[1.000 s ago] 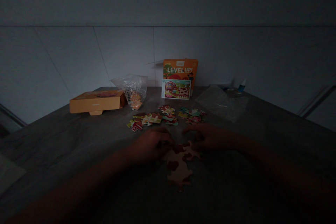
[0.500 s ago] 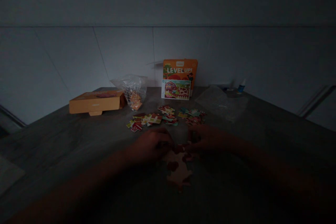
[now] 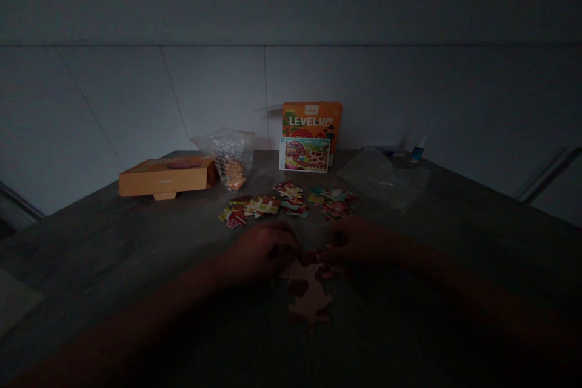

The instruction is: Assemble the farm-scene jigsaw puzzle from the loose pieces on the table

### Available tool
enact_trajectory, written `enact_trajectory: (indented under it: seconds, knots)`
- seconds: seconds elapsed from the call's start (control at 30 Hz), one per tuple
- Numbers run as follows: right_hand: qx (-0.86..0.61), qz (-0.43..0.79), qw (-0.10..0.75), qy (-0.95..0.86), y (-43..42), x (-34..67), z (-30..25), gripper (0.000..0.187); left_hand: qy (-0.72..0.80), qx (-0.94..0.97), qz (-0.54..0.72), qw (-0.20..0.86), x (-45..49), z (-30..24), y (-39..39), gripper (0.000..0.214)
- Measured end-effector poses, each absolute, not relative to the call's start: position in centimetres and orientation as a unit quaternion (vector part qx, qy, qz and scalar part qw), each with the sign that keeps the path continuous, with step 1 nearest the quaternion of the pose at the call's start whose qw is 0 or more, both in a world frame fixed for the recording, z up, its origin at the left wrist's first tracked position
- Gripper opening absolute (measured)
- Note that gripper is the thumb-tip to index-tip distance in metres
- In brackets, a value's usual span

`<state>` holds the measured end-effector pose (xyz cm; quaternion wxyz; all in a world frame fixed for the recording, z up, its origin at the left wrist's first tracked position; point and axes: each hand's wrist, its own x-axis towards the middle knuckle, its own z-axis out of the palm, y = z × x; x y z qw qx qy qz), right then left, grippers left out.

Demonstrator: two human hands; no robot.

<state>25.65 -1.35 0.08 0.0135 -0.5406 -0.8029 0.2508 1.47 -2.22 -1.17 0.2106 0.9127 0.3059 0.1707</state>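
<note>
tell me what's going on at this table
In dim light, a person has both hands at a patch of joined puzzle pieces with brown blotches. The left hand is at its upper left edge and the right hand at its upper right; it's too dark to tell what the fingers grip. Loose pieces lie beyond the hands, and behind them a farm picture card stands before an orange "LEVEL UP!" box.

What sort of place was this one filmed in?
Somewhere indoors and dimly lit, perhaps a room at home, though nothing settles that. A grey table stands before a pale panelled wall, with loose puzzle pieces spread across it.
</note>
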Motion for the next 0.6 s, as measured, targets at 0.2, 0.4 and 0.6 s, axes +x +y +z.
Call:
enact_trajectory:
  seconds: [0.2,0.4,0.6]
  knots:
    - [-0.490,0.261,0.029,-0.832,-1.9,26.2,1.2,0.050,0.301,0.914,0.173,0.211,1.5,-1.0,-2.5,0.016]
    - [-0.471,0.264,0.006,-0.842,-2.5,26.0,1.5,0.050,0.206,0.937,0.169,0.227,1.6,0.2,-3.5,0.020]
    - [-0.451,0.218,0.015,-0.865,-2.6,25.9,0.9,0.037,0.194,0.939,0.134,0.251,1.4,-0.2,-3.4,0.018]
